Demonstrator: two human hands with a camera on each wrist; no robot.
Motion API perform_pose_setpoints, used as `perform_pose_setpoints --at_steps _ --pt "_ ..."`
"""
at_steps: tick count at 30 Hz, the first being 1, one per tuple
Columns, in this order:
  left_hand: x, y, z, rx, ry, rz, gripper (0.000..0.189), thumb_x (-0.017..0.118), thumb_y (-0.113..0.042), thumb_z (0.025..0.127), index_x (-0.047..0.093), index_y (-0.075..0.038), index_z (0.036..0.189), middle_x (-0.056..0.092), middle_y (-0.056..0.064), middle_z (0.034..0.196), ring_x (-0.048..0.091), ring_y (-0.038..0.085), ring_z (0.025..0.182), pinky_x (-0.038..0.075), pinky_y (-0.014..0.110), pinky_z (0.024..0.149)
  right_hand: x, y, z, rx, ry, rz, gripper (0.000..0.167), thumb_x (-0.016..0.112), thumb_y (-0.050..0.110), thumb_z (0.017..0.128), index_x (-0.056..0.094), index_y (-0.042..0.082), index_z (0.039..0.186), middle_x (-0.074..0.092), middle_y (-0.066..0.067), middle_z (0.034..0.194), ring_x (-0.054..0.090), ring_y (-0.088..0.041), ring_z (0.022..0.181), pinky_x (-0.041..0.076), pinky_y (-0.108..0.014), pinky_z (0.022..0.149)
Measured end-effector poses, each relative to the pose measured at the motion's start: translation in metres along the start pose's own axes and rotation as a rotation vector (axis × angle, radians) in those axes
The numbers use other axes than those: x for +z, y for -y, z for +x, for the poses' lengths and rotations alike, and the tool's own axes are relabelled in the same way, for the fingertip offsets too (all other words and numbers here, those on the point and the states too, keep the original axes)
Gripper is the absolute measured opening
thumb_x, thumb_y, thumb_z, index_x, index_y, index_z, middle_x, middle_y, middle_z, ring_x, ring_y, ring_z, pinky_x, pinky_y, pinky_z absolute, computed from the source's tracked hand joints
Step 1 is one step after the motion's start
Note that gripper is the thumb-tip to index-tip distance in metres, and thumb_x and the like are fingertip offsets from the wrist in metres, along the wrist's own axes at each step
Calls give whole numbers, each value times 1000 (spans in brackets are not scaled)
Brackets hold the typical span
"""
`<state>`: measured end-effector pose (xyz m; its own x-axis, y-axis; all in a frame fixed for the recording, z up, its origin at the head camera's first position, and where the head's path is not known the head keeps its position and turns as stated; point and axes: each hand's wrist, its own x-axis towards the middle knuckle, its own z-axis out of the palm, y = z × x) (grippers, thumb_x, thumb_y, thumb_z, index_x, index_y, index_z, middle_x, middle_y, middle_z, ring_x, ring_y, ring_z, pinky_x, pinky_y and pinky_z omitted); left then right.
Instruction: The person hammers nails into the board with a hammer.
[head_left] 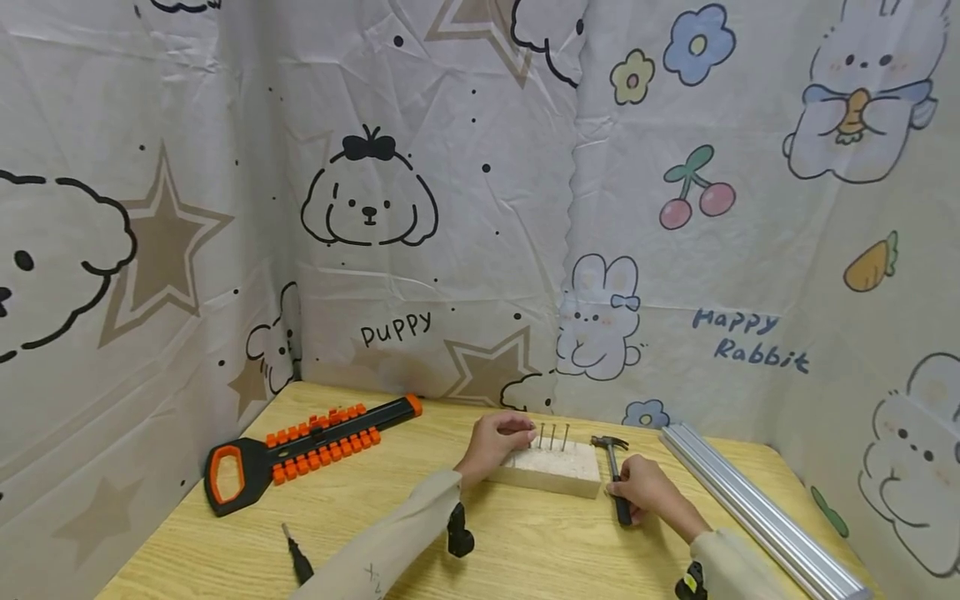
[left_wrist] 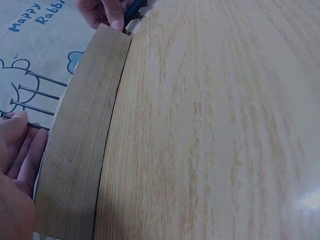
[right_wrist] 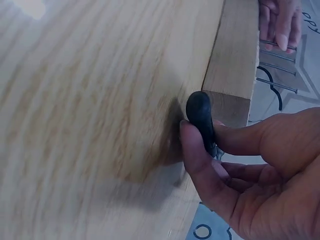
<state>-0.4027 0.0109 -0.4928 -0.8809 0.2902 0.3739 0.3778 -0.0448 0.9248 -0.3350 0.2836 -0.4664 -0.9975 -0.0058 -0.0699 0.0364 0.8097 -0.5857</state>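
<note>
In the head view a pale wooden block [head_left: 551, 477] lies flat on the table, with three nails [head_left: 553, 437] standing upright in its top. My left hand [head_left: 497, 446] is at the block's left part. Its thumb and fingers pinch another nail [left_wrist: 40, 127], whose tip end is at the block's top face. To the right of the block, my right hand [head_left: 643, 487] holds a claw hammer [head_left: 612, 461] by its dark handle, between thumb and fingers. The hammer's head points away from me, beside the block's right end. The right wrist view shows the handle's rounded black end [right_wrist: 199, 107].
A black and orange rack-like tool [head_left: 315, 446] lies at the left. Nearer me is a screwdriver-like tool [head_left: 297, 557], partly hidden by the left sleeve. Silver metal bars [head_left: 757, 504] lie along the right side. Printed cloth [head_left: 465, 250] hangs behind the wood-grain table [head_left: 525, 550].
</note>
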Motion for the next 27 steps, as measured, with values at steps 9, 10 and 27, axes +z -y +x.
perform_pose_setpoints --at_steps 9,10,27 --pt "-1 0 0 -9 -3 1 17 74 1 96 73 9 110 74 29 110 73 48 97 64 32 79 2 4 1 1 -17 -47 32 80 6 90 53 3 73 57 -10 60 59 -15 44 56 -29 44" --pt "-1 0 0 -6 -3 -2 17 74 1 96 73 10 110 74 29 110 73 48 97 65 33 79 1 5 1 -6 -19 -59 32 81 8 90 54 3 73 57 -9 61 57 -15 46 54 -28 43" --pt "-8 -13 -1 20 41 134 26 72 -2 98 69 6 123 70 28 124 72 40 110 62 32 88 -18 17 7 -221 -184 -184 6 72 2 92 67 1 89 68 -6 82 62 -18 72 53 -37 63"
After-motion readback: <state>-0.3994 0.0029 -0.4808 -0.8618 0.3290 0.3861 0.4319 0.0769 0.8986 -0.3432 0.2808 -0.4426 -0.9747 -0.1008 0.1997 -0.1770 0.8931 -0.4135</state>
